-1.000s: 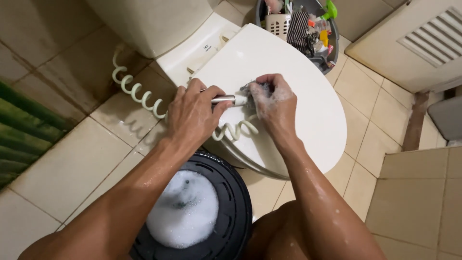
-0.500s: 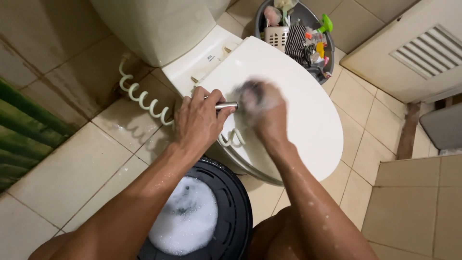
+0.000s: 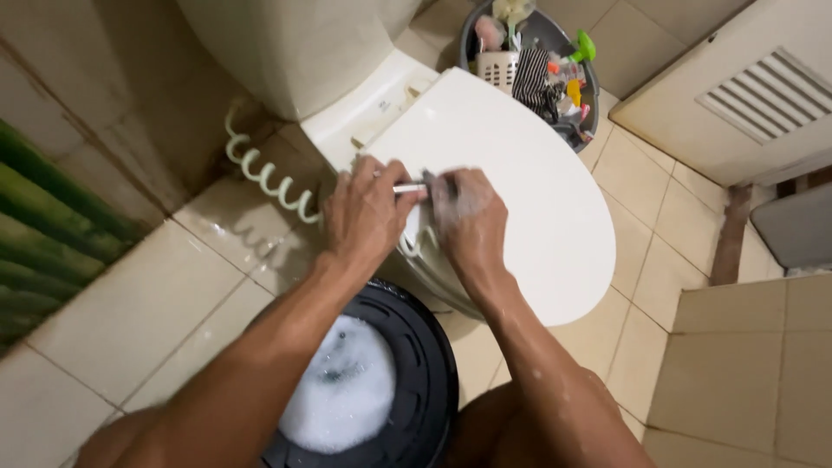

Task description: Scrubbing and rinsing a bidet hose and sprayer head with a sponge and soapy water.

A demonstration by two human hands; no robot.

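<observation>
My left hand (image 3: 368, 212) grips the metal handle of a bidet sprayer (image 3: 409, 187) over the closed white toilet lid (image 3: 520, 199). Its pale green coiled hose (image 3: 269, 178) runs left along the floor toward the wall. My right hand (image 3: 468, 217), covered in soap foam, is closed on a dark scrubbing pad (image 3: 431, 180) pressed against the sprayer's head, right next to my left hand. The sprayer's head is mostly hidden under my right hand.
A black bucket (image 3: 429, 381) with white foamy water stands on the tile floor below my arms. A grey basin (image 3: 537, 61) of bottles and cloths sits behind the toilet. A cream louvred door (image 3: 745, 95) is at the right, a green mat (image 3: 43, 225) at the left.
My right hand with the pad has slid left along the sprayer toward my left hand. The camera has shifted slightly.
</observation>
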